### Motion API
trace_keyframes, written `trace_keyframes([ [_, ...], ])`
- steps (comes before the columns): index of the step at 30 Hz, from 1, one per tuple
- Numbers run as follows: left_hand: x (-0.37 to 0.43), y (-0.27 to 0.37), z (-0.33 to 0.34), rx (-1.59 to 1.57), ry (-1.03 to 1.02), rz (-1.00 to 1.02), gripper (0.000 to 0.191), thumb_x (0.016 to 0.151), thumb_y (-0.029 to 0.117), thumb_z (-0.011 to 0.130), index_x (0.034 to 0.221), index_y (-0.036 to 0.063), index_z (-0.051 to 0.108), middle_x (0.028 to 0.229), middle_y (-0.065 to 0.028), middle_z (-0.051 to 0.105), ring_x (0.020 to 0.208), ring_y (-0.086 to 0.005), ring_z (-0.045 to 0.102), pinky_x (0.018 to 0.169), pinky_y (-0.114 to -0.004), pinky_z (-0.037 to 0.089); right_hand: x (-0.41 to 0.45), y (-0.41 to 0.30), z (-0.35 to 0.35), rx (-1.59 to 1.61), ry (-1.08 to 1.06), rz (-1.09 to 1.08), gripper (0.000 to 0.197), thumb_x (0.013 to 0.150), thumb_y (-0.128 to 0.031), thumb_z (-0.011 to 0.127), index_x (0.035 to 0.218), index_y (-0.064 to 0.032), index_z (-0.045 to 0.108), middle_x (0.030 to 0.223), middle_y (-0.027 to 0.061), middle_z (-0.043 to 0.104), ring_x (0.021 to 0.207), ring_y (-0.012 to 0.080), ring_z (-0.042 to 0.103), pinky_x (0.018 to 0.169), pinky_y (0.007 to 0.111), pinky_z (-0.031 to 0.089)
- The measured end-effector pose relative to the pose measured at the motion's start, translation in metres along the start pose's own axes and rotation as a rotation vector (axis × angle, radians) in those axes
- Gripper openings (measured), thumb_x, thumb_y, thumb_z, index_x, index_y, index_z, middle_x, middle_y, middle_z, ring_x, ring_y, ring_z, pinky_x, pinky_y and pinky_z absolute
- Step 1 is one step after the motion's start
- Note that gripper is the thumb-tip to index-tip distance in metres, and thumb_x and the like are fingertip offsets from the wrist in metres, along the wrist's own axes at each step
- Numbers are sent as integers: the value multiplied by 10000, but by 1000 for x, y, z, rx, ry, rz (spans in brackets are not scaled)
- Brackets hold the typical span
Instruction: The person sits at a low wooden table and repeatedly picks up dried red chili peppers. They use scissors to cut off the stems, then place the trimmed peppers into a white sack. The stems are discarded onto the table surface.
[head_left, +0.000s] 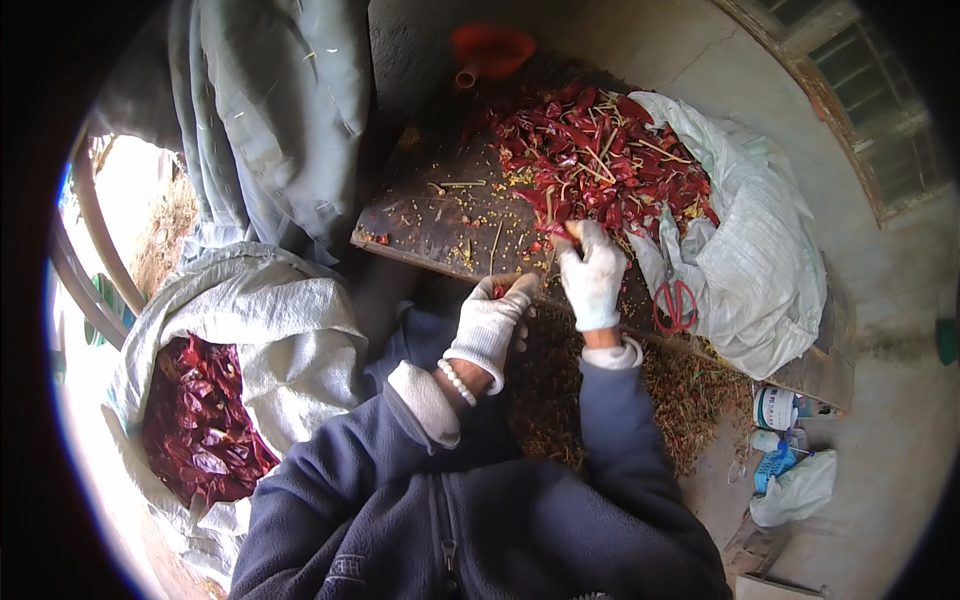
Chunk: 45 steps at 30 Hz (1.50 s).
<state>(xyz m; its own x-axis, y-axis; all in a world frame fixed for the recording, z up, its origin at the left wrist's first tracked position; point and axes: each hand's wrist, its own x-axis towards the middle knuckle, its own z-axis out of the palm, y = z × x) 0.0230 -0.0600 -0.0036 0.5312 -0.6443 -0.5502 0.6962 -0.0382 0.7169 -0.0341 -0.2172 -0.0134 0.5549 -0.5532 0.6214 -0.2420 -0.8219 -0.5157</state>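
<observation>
My left hand (495, 315), in a white glove with a bead bracelet at the wrist, is at the near edge of a dark wooden board (420, 225); its fingers are curled round a small piece of dried red chili. My right hand (592, 270), also gloved, pinches a dried red chili (559, 231) at the near side of a heap of dried red chilies (600, 157) with pale stems. Red-handled scissors (675, 306) lie right of that hand, against a white woven sack (772, 255). Yellow seeds and loose stems are scattered over the board.
An open woven sack (300, 322) of dried red chilies (202, 427) stands at the left. Grey cloth (285, 112) hangs above it. A red funnel (495, 51) is behind the board. Stems litter the floor (675, 397); a white tub (775, 407) and a plastic bag (795, 487) are at the right.
</observation>
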Motion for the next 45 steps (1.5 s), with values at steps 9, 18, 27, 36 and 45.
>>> trace_keyframes([
  [9,-14,1,-10,73,-199,131,339,859,306,793,1045,65,644,681,23,583,466,-57,472,392,-221,369,-65,-58,-43,171,-329,-60,250,833,18,646,1072,-20,584,979,185,626,875,400,627,760,464,514],
  [18,-25,1,-13,356,-375,99,303,853,275,780,1060,73,689,679,-6,630,535,-66,539,479,-239,436,-47,-63,-70,310,-253,-85,420,979,-401,604,1111,-10,681,1071,114,669,936,255,648,818,348,519],
  [27,-17,-10,-16,653,-514,438,151,834,112,775,918,3,713,672,26,604,641,-35,495,553,-246,440,-59,-59,-63,397,-202,60,253,959,-209,659,847,10,599,764,91,609,658,218,601,627,328,480],
  [36,-11,-10,-16,816,-649,857,201,788,144,803,934,26,731,799,-141,708,702,-212,673,655,-334,545,-79,-41,-54,1161,-251,799,337,994,-372,613,830,-77,622,749,-38,543,656,58,421,611,221,340],
  [45,-19,-7,-13,464,-576,91,216,894,265,754,956,66,695,749,-33,669,621,-122,631,526,-261,494,-99,8,-33,194,-437,439,163,927,-201,661,879,-45,660,827,129,678,761,283,654,688,374,500],
])
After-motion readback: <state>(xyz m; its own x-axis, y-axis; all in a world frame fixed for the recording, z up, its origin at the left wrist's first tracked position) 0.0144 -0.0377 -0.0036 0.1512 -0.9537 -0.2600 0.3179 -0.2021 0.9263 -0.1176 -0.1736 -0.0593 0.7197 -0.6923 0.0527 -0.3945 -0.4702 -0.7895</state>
